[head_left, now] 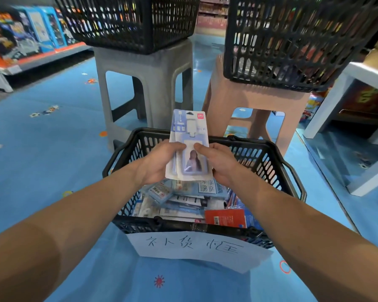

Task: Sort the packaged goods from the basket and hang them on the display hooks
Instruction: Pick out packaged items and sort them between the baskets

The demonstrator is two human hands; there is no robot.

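Observation:
A black plastic basket [268,158] sits on the blue floor in front of me, with a handwritten paper label [196,247] taped to its near side. It is full of packaged goods [183,203], mostly pale blue, plus a red pack [225,216]. Above the basket I hold a small stack of light blue card-holder packages [189,131] upright. My left hand [159,162] grips the stack's left edge with the thumb on its front. From the right, my right hand [218,162] holds the other edge, its thumb also on the front.
Two more black baskets stand on stools behind: one [129,22] on a grey stool [144,68], one [292,40] on a tan stool [255,99]. Store shelves with boxed goods [24,33] line the far left. A white shelf unit [347,101] is at the right.

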